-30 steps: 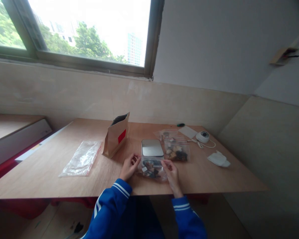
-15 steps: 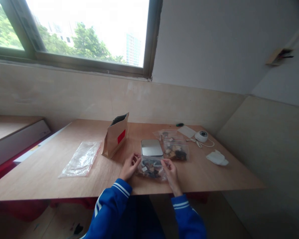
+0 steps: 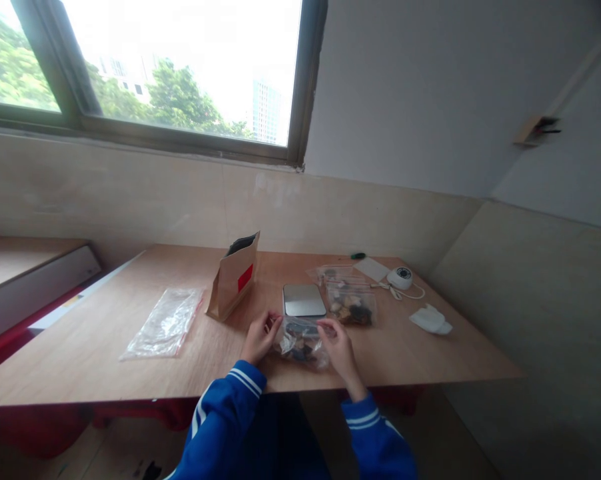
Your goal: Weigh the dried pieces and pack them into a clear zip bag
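The left hand and right hand are both pinching the top edge of a small clear bag that is lying at the near edge of the table, just in front of a flat silver scale. On each hand the fingers are closing together on the bag's upper strip, the left at its left corner and the right at its right corner, with the bag stretching between them. The bag is holding dark and pale lumpy pieces, so it is probably sitting light but uneven, with the weight sagging to the bottom while the film stays soft and slippery. The sensible hold looks like the stiffer strip along the mouth, where the fingers are already pressing; gripping lower down would likely be squeezing the contents, which may be brittle. A second filled bag is lying just right of the scale, with another one behind it. A brown paper pouch with a red label is standing open to the left of the scale, and a flat pile of empty clear bags is lying further left. A white round device with a cord, a green pen and a crumpled white wad are resting toward the far right.
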A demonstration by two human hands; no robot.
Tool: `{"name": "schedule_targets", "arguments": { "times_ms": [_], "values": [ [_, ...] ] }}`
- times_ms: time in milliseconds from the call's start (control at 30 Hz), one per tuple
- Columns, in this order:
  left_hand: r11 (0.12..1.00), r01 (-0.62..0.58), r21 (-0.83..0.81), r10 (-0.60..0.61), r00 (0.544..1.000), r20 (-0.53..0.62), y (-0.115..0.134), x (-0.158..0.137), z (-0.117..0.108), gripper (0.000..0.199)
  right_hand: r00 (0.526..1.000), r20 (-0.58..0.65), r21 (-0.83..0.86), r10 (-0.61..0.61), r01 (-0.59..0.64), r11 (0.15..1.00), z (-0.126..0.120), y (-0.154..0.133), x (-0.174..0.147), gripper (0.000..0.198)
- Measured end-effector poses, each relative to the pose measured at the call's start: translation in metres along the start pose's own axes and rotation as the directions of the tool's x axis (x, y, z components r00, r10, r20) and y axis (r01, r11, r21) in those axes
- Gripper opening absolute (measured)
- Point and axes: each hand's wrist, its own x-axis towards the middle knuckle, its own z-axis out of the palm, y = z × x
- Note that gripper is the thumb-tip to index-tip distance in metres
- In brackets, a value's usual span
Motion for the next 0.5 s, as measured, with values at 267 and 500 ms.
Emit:
{"name": "schedule_targets", "arguments": {
  "times_ms": [267,500],
  "values": [
    [0.996,-0.042,0.083,0.043,0.999,-0.007,-0.0039,-0.0008,0.0013,0.024,0.995,0.073,-0.136,-0.061,0.071,0.988,-0.0020,-0.0050,0.0088,0.019],
    [0.993,-0.063,0.103,0.059,0.997,0.045,-0.0061,-0.0014,0.0024,0.020,0.991,0.090,-0.346,-0.101,0.127,0.930,0.0060,-0.0026,0.0063,0.018]
  ]
}}
